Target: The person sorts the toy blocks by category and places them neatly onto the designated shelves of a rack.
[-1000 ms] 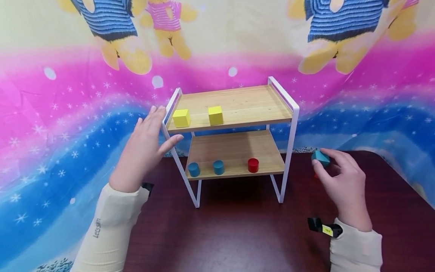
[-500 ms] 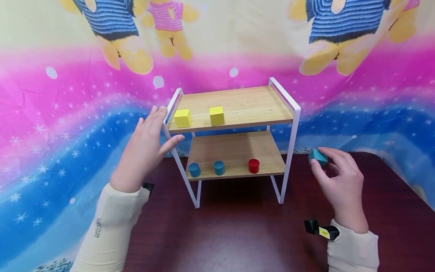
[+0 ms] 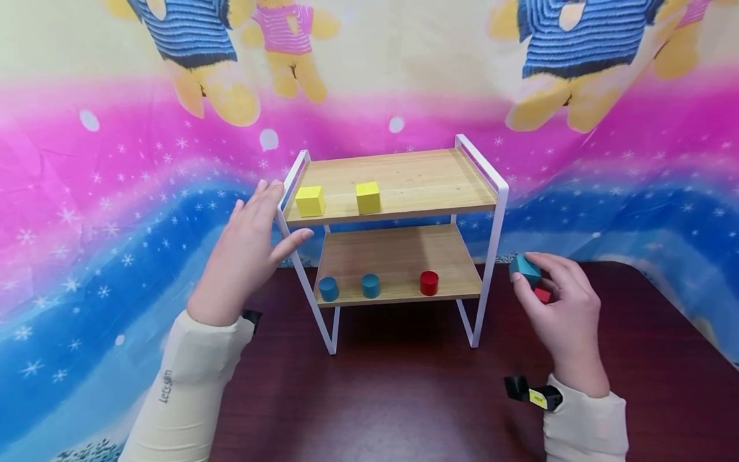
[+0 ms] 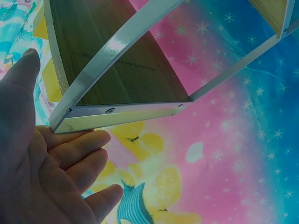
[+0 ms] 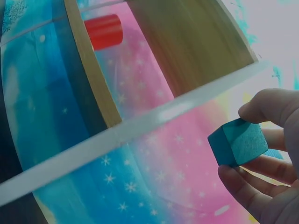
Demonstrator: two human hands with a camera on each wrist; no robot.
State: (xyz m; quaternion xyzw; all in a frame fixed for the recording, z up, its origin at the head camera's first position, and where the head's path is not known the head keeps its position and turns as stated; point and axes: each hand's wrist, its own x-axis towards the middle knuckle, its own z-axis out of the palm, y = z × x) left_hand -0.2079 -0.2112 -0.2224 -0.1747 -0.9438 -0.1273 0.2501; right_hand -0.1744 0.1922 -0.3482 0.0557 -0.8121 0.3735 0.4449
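My right hand [image 3: 562,308] pinches a teal cube-like block [image 5: 238,142] between thumb and fingertips, in the air to the right of a two-tier wooden shelf [image 3: 398,168] with a white metal frame. A small red block [image 3: 543,295] shows partly behind that hand; the hand hides the rest. On the left, my left hand [image 3: 238,256] has its fingers extended beside the shelf's upper left corner. In the left wrist view, its fingers [image 4: 79,148] lie against or very near the white frame [image 4: 105,60]; contact is hard to tell.
Two yellow cubes, one at the left end [image 3: 310,201] and another yellow cube [image 3: 368,197], sit on the top shelf's front edge. Below are two blue cylinders [image 3: 328,289] and a red cylinder [image 3: 429,283]. The shelf stands on a dark table [image 3: 392,398] before a printed cloth [image 3: 369,96].
My right hand has moved left toward the shelf with the teal block, and more of the red block shows behind it. The left hand has stayed about where it was.
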